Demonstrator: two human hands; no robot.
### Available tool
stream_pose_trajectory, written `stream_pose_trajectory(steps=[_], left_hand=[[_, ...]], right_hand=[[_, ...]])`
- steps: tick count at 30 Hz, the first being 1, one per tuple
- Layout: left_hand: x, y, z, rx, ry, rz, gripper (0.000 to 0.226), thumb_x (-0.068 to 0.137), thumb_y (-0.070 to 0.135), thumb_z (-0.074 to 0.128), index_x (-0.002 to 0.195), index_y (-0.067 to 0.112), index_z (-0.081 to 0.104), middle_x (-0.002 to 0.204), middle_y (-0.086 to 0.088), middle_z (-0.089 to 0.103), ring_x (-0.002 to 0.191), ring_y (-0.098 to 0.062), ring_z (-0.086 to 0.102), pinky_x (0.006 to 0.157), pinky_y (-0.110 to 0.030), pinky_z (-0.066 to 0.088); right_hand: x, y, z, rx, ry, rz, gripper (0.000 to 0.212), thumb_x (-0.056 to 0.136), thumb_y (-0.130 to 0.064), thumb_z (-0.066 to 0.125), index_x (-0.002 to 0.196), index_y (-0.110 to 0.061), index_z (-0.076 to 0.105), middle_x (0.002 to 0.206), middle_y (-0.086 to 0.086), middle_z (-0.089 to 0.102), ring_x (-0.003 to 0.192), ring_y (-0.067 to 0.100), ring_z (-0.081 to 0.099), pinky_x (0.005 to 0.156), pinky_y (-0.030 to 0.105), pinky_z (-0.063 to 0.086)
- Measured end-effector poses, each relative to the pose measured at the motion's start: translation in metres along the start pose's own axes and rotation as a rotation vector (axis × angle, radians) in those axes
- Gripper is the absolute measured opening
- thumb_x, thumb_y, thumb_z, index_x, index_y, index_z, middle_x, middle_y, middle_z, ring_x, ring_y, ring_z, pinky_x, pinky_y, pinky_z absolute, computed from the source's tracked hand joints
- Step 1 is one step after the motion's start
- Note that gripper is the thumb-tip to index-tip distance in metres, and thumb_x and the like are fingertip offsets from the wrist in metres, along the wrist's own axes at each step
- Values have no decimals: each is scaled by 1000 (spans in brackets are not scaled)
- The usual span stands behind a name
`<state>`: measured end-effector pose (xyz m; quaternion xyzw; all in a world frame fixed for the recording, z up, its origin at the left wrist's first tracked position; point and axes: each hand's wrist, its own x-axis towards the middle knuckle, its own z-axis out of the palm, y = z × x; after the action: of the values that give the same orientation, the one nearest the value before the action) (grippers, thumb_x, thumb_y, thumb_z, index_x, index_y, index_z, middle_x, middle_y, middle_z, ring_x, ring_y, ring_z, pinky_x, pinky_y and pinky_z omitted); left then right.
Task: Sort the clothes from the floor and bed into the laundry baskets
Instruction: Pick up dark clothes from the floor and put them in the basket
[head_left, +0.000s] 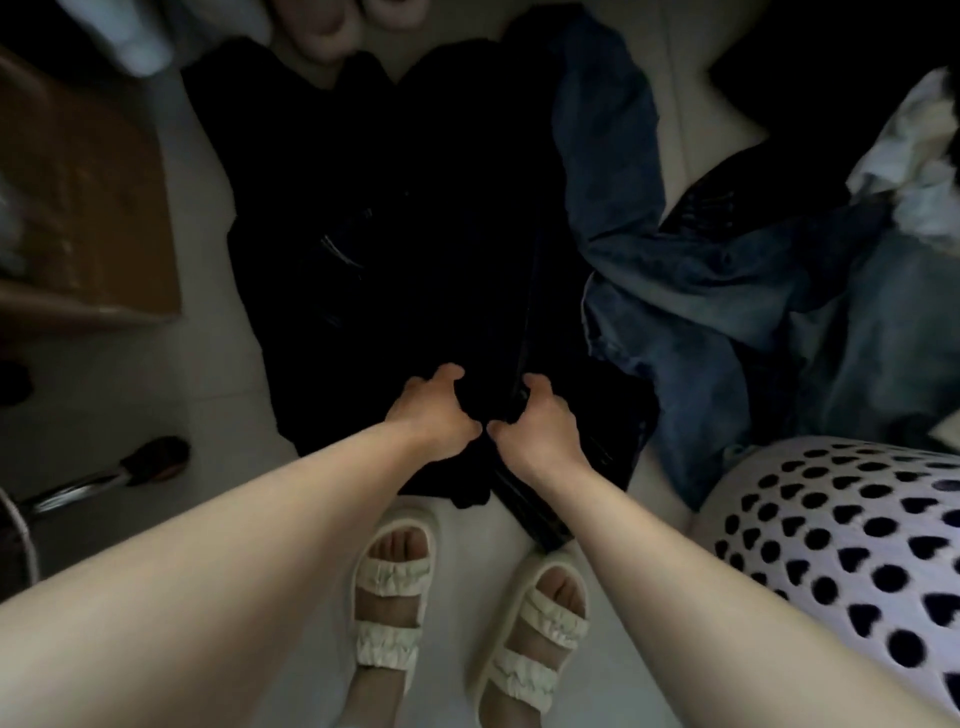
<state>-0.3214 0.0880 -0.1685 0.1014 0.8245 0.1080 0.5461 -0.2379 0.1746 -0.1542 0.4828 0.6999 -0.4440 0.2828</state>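
Both of our hands reach down side by side, nearly touching. Our left hand (434, 410) and right hand (537, 421) each have curled fingers bunching the near edge of a black garment (415, 234) spread on the pale floor (218, 395).

The dark cloth runs away from us, long and loose, with blue jeans (675, 270) lying against its right side. A white laundry basket (852, 545) with heart-shaped holes stands close at our right, just beside the right forearm. Our feet in cream sandals (395, 592) stand right at the garment's near hem.

We judge the risks to be these: lifting may drag the jeans along if they overlap, the trailing length may catch under our sandals, and black layers could hide a second piece.
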Motion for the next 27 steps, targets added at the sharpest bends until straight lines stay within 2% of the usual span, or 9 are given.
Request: stream_pose_trajectory(steps=[2, 5, 7, 16, 18, 21, 23, 25, 27], left_hand=[[16, -7, 6, -16, -14, -31, 73, 86, 28, 64, 147, 32, 24, 144, -8, 40, 123, -26, 51, 99, -36, 48], [34, -17, 14, 4, -24, -44, 81, 88, 27, 65, 151, 32, 14, 151, -6, 30, 130, -25, 45, 101, -34, 47], [40, -22, 16, 20, -41, -26, 82, 89, 26, 64, 152, 31, 12, 153, -4, 28, 131, -24, 44, 103, -33, 46], [31, -22, 9, -67, -150, -13, 104, 79, 17, 74, 152, 35, 1, 150, 0, 36, 133, -19, 43, 107, -31, 41], [21, -15, 4, -131, -122, -7, 117, 68, 25, 82, 150, 38, 0, 150, 0, 36, 134, -20, 41, 109, -36, 41], [4, 1, -7, -140, -26, 40, 129, 44, 49, 81, 146, 44, 3, 146, -1, 39, 134, -22, 42, 106, -42, 43], [-12, 16, -19, -95, 40, 56, 112, 57, 44, 79, 146, 38, 10, 137, -2, 49, 123, -23, 52, 98, -41, 50], [-30, 33, -35, -29, 139, 68, 75, 77, 28, 68, 139, 29, 26, 119, -4, 60, 106, -25, 62, 83, -36, 55], [-50, 53, -54, 68, 256, 77, 45, 85, 20, 58, 126, 25, 40, 109, -5, 64, 98, -28, 63, 72, -32, 50]], right_hand=[[22, 5, 11, 49, -20, 26, 73, 89, -20, 60, 148, -19, 18, 140, 14, 43, 120, 28, 52, 86, 26, 43], [49, 8, 24, 209, -62, 147, 92, 88, -24, 64, 151, -20, -1, 149, 13, 34, 128, 29, 45, 98, 33, 44], [59, 8, 31, 324, -89, 233, 95, 87, -25, 66, 152, -18, -3, 151, 13, 32, 131, 30, 43, 103, 36, 43], [65, -11, 28, 444, -106, 257, 34, 95, -10, 51, 129, -6, 54, 124, 17, 60, 110, 30, 60, 95, 40, 52], [52, -19, 19, 547, -99, 240, 30, 97, -7, 44, 124, -8, 57, 119, 14, 62, 107, 29, 60, 95, 40, 52], [29, -38, 7, 621, -106, 163, 37, 98, -11, 39, 134, -14, 50, 127, 14, 59, 114, 30, 57, 101, 44, 48], [14, -56, -4, 664, -96, 98, 40, 98, -13, 40, 136, -18, 48, 128, 13, 59, 116, 30, 56, 103, 45, 46], [0, -74, -20, 677, -79, 37, 40, 97, -14, 41, 136, -20, 48, 127, 11, 60, 116, 29, 57, 102, 45, 47], [-16, -90, -37, 692, -63, -6, 38, 96, -15, 44, 133, -19, 50, 123, 11, 62, 112, 29, 59, 100, 47, 48]])
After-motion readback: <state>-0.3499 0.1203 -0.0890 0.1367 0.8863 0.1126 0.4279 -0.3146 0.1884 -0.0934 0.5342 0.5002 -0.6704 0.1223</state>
